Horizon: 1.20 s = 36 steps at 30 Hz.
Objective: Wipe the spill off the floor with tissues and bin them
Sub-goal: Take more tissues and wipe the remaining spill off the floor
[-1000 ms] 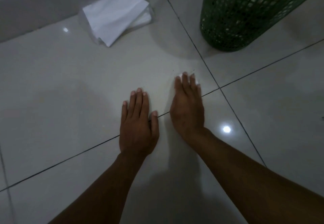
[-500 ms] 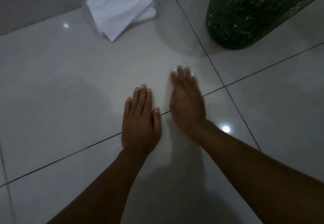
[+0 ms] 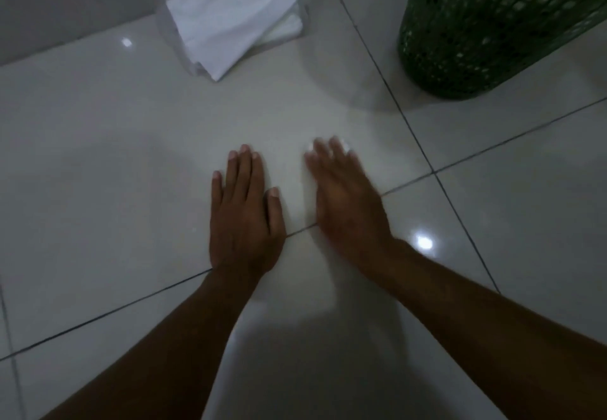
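On the tiled floor, the left hand lies flat, fingers straight; the blurred right hand presses a white tissue, fingers straight. Beyond them sit the tissue stack and green bin.

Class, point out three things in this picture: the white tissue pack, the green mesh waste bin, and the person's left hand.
White tissue pack [image 3: 230, 28], head view: middle of the top sheet.
Green mesh waste bin [image 3: 476, 35], head view: its lattice side wall.
Left hand [image 3: 244, 219], head view: back of the hand, flat on the floor.
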### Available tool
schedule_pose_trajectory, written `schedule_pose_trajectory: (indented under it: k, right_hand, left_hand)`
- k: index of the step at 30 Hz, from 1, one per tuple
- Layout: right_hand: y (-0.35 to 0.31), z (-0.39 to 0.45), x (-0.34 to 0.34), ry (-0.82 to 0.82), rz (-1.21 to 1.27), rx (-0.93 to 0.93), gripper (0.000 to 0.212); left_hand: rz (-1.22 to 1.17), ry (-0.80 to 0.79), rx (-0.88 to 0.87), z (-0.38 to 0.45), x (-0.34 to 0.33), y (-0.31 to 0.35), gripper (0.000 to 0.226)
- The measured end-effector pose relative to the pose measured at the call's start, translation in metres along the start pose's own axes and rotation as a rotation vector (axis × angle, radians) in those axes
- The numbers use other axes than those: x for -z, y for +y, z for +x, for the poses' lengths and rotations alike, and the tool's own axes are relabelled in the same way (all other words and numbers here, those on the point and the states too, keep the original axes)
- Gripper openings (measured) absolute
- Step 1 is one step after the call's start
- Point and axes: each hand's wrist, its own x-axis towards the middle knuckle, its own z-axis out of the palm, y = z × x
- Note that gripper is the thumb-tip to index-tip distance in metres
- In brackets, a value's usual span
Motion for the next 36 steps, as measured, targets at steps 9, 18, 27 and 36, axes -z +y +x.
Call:
schedule_pose_trajectory:
  k: [9, 18, 27, 36]
  right_hand:
    - [-0.027, 0.077, -0.011, -0.038, 0.018, -0.113, 0.057]
    - [0.006, 0.002, 0.014, -0.144, 0.012, 0.323, 0.051]
    - [-0.029, 0.015, -0.01, -0.185, -0.024, 0.24, 0.055]
    - [-0.072, 0.016, -0.027, -0.088, 0.026, 0.009, 0.058]
  left_hand:
    - [-0.019, 0.004, 0.007, 0.003, -0.002, -0.002, 0.059]
    - [-0.041, 0.012, -0.002, 0.003, 0.0, -0.002, 0.058]
    - [-0.292, 0.034, 0.008, -0.008, 0.015, -0.011, 0.053]
    - [-0.008, -0.032, 0.032, -0.068, 0.029, -0.058, 0.058]
